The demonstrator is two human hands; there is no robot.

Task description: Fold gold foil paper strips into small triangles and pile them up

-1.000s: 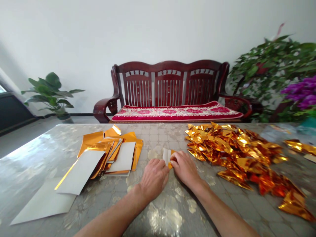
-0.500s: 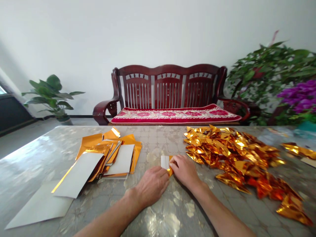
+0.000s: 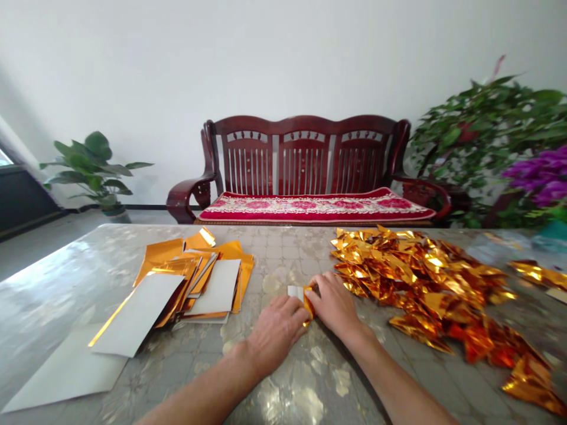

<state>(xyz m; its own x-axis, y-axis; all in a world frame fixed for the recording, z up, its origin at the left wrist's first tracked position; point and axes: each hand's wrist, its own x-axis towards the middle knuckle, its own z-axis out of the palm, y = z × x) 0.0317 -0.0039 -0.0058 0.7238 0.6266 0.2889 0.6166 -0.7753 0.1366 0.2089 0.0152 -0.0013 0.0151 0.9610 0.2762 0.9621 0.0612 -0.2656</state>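
Between my hands, at the middle of the table, is a small partly folded sheet of gold foil paper [image 3: 309, 303], with a pale strip of its back showing at the upper left. My left hand [image 3: 279, 327] closes on its lower left side, the fingertips largely hidden. From the right, my right hand [image 3: 331, 301] pinches the gold edge with bent fingers. To the left lies a loose pile of flat gold foil sheets [image 3: 163, 257], several with pale backs up. A heap of folded gold foil pieces [image 3: 407, 271] spreads on the right.
The table [image 3: 283, 248] has a patterned, shiny cover. Beyond it stands a dark wooden bench [image 3: 303, 127] with a red and white cushion [image 3: 316, 205]. A potted plant [image 3: 100, 168] is at the left; leafy plants [image 3: 473, 130] and purple flowers [image 3: 538, 174] are at the right.
My hands have shifted slightly, the left a little to the right. The foil paper between them has turned or folded a little, with less of its pale strip showing.
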